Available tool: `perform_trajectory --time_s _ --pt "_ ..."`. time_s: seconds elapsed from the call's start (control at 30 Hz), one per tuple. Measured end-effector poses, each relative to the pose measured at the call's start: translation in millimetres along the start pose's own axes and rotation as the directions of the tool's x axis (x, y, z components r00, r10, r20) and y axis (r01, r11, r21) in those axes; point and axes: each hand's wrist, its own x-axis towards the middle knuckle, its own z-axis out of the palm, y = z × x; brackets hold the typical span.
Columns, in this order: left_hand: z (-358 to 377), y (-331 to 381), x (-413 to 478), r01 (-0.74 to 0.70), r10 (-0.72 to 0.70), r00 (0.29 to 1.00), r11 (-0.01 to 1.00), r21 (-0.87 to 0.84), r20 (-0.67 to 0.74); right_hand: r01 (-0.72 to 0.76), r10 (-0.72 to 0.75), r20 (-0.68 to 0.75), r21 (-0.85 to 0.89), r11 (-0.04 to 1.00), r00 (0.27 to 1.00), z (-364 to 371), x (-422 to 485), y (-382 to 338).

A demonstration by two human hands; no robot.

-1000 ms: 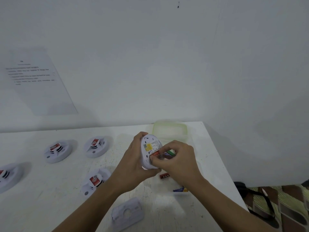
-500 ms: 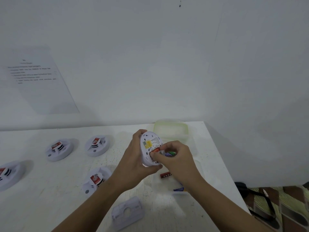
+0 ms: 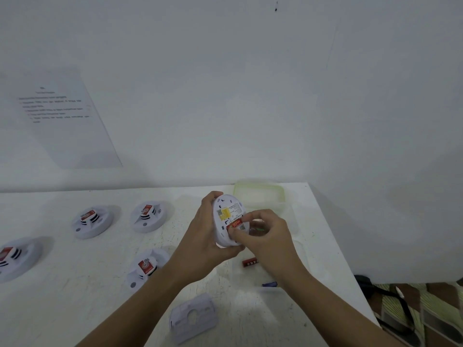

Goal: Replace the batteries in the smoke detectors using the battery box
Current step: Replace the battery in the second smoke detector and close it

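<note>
Smoke detector (image 3: 226, 211): held clear of the tabletop (image 3: 75, 284), tipped on edge, flat back face turned toward the camera; a yellow label (image 3: 223, 213) and small print are seen on that face, the print too fine to be read.

Left hand (image 3: 204, 237): wrapped round the detector's left rim; fingers are curled over the top edge, thumb is tucked under the lower edge.

Right hand (image 3: 266, 237): closed in a pinch; thumb and forefinger are set on a red battery (image 3: 235, 224) lying at the battery bay in the detector's back; whether it is fully seated cannot be told.

Battery box (image 3: 299, 246): clear-walled and faint, placed on the tabletop beneath and behind the hands, near the right edge; a loose red cell (image 3: 250, 262) and a blue-purple cell (image 3: 269, 284) are seen low in it, both partly hidden by the right wrist; a green cell (image 3: 259, 229) is glimpsed past the right fingers. A greenish translucent piece (image 3: 258, 196), lid-like, is set just behind the box at the back right corner.

Four more units are laid out to the left, each with a red sticker on its raised centre: far-left unit (image 3: 15, 259), cut by the frame edge; back-left unit (image 3: 91, 221); back-middle unit (image 3: 149, 216); near unit (image 3: 146, 267), just beside the left forearm.

A white mounting plate (image 3: 193, 318) is laid flat between the forearms.

A printed sheet (image 3: 62, 116) is fixed to the wall, its text blurred; a patterned mat (image 3: 426, 309) and black cable (image 3: 390, 295) are noted on the floor at right.
</note>
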Motion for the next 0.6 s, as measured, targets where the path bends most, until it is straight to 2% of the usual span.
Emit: perform_trajectory --time_s 0.17,0.33,0.5,0.6 --pt "-1 -4 -1 -0.057 0.054 0.998 0.993 0.107 0.036 0.108 -0.113 -0.029 -0.138 0.984 0.993 -1 -4 -3" --pt "-4 -11 -1 -0.042 0.024 0.992 0.989 0.143 0.126 0.183 -0.191 -0.01 -0.233 0.955 0.982 -2 -3 -5" --pt "-7 -12 -2 -0.031 0.011 0.987 0.992 0.123 0.159 0.179 -0.18 0.017 -0.212 0.961 0.984 -6 -3 -7" --pt "-10 -12 -2 -0.005 -0.013 0.987 0.994 0.112 0.163 0.172 -0.165 0.06 -0.134 0.976 0.984 -10 0 -8"
